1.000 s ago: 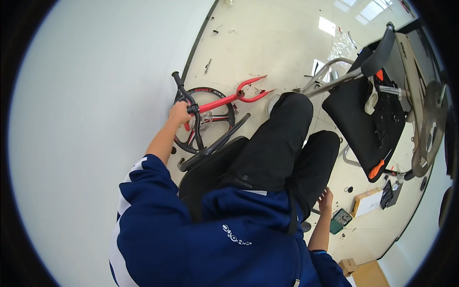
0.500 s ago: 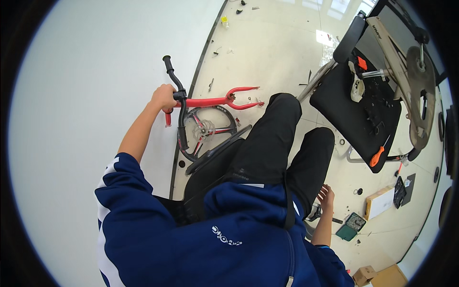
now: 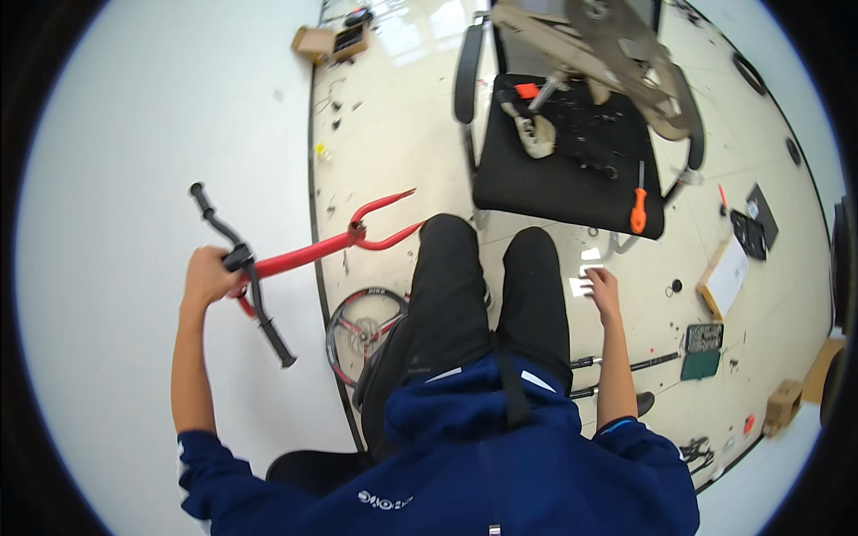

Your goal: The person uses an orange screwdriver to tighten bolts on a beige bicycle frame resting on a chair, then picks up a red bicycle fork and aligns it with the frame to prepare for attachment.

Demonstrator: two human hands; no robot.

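Note:
My left hand [image 3: 208, 275] is closed around a red bike frame [image 3: 304, 257] at its handlebar end, in front of the white wall on the left. A black handlebar [image 3: 258, 299] with dark grips is fixed across that end. The frame's forked end points right, close to my left knee. My right hand [image 3: 603, 295] hangs in the air beside my right knee, fingers apart and holding nothing. Below the frame, a black wheel [image 3: 365, 336] with red-marked spokes and a disc is on the floor beside my left leg, partly hidden by it.
Ahead stands a black chair [image 3: 536, 192] with a beige bike frame [image 3: 572, 49], an orange screwdriver [image 3: 638, 210] and small dark parts on it. On the floor at right are a white-topped box [image 3: 726, 272], a green tool case [image 3: 701, 364] and cardboard boxes [image 3: 783, 404].
The view has turned to the right. My left hand has carried the red bike frame away from the wheel. My right hand has moved forward beside my knee.

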